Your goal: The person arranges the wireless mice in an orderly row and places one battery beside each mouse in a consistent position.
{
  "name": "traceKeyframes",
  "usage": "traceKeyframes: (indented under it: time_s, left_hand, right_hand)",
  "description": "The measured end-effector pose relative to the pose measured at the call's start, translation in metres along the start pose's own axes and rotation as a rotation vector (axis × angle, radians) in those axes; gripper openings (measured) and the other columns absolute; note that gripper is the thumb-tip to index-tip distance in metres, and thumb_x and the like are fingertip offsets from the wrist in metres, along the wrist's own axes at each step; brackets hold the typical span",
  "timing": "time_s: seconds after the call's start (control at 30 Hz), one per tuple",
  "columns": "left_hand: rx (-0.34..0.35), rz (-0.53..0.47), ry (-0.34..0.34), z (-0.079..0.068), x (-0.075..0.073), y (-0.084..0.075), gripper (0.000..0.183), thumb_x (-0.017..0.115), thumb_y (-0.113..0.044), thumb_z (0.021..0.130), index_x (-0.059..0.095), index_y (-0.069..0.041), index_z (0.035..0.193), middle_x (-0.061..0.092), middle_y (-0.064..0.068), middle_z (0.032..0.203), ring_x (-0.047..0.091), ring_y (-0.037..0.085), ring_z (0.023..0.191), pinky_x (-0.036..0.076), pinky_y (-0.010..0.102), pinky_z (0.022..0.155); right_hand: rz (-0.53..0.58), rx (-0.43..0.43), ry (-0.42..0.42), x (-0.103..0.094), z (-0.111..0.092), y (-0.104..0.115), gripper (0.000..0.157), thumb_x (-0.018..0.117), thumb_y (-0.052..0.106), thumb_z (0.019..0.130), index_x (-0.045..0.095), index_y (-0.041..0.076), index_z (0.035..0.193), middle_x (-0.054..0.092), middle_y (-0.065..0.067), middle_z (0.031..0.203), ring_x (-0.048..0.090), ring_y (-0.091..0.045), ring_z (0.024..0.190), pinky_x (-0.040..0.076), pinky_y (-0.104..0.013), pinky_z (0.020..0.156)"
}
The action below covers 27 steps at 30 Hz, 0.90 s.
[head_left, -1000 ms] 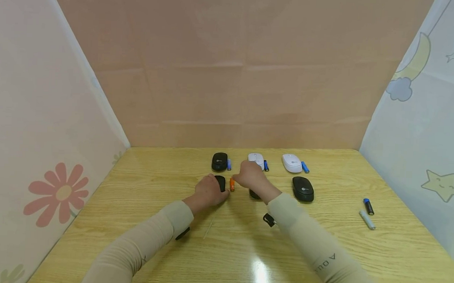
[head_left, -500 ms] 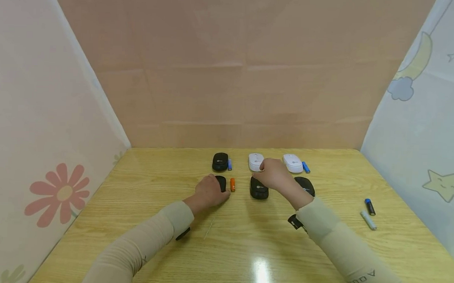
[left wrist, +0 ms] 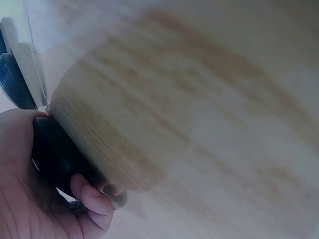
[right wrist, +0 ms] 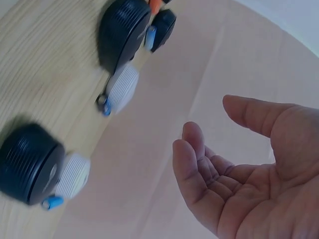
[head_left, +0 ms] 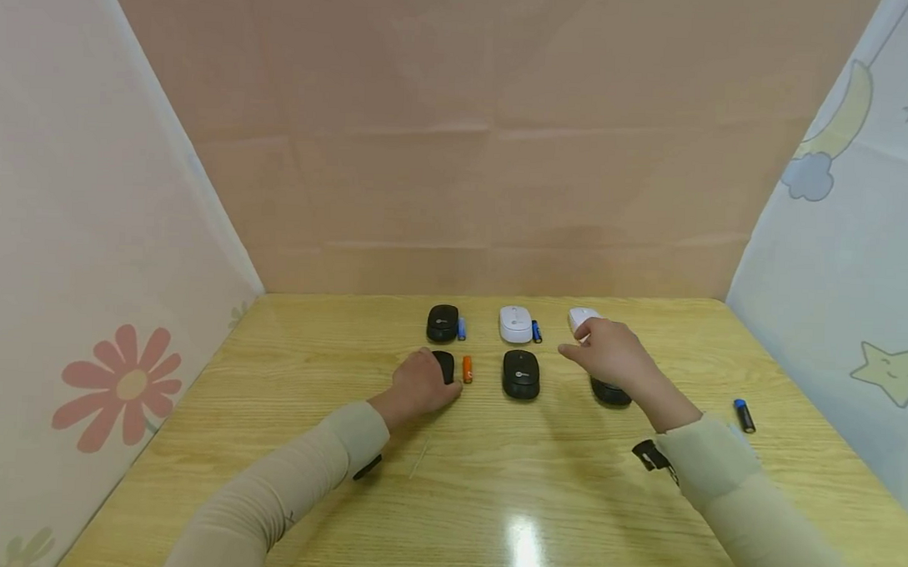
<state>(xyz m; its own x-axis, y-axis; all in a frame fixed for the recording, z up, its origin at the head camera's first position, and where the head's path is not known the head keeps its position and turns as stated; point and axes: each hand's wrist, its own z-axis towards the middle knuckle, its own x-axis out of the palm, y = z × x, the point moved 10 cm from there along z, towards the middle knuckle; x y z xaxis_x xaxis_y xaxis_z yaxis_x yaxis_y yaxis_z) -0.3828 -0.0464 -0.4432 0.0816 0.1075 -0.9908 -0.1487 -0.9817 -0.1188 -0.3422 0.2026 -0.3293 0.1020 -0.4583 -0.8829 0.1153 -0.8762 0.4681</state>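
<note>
My left hand (head_left: 420, 381) holds a black computer mouse (head_left: 445, 365) on the table, thumb and fingers at its sides; much of the mouse is hidden under it. The left wrist view shows the fingers curled round that mouse (left wrist: 60, 154). Just right of it lies an orange battery (head_left: 468, 370). My right hand (head_left: 613, 352) hovers empty, partly covering the right-hand black mouse (head_left: 611, 395) and a white mouse (head_left: 582, 314) behind it. Seen from the right wrist, the hand (right wrist: 249, 179) has a wide gap between thumb and bent fingers.
Another black mouse (head_left: 522, 374) sits mid-row. Behind stand a black mouse (head_left: 443, 323) with a light blue battery (head_left: 462, 329) and a white mouse (head_left: 516, 325) with a dark blue battery (head_left: 536, 331). A black-and-blue battery (head_left: 745, 415) lies far right. A thin stick (head_left: 419, 457) lies in front.
My right hand has swept right, from beside the orange battery, past the middle black mouse, to over the right-hand one, and its fingers have spread. My left hand stays on its mouse.
</note>
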Motion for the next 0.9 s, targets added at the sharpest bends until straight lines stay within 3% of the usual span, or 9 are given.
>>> traceKeyframes:
  time_s: [0.33, 0.67, 0.9]
  left_hand:
    - [-0.011, 0.002, 0.005, -0.001, 0.0, 0.0, 0.075, 0.056, -0.059, 0.087, 0.05, 0.01, 0.118, 0.057, 0.015, 0.095, 0.059, 0.021, 0.08, 0.052, 0.032, 0.059]
    - [0.001, 0.021, 0.013, -0.005, -0.004, -0.002, 0.074, 0.056, -0.059, 0.088, 0.051, 0.01, 0.117, 0.057, 0.015, 0.096, 0.059, 0.021, 0.08, 0.052, 0.031, 0.059]
    - [-0.008, 0.006, 0.003, -0.004, -0.002, 0.001, 0.075, 0.056, -0.06, 0.087, 0.051, 0.009, 0.117, 0.057, 0.015, 0.095, 0.058, 0.02, 0.079, 0.051, 0.03, 0.057]
  right_hand:
    - [-0.011, 0.046, -0.004, -0.019, -0.019, -0.037, 0.055, 0.061, 0.037, 0.094, 0.054, -0.012, 0.117, 0.06, -0.028, 0.111, 0.059, -0.039, 0.096, 0.049, -0.046, 0.071]
    - [-0.027, 0.066, -0.019, -0.035, -0.036, -0.068, 0.06, 0.06, 0.039, 0.094, 0.052, -0.015, 0.119, 0.058, -0.032, 0.114, 0.057, -0.045, 0.1, 0.048, -0.05, 0.074]
    - [-0.056, 0.073, -0.027, -0.046, -0.052, -0.101, 0.06, 0.058, 0.037, 0.096, 0.05, -0.018, 0.118, 0.056, -0.035, 0.115, 0.055, -0.05, 0.1, 0.048, -0.052, 0.073]
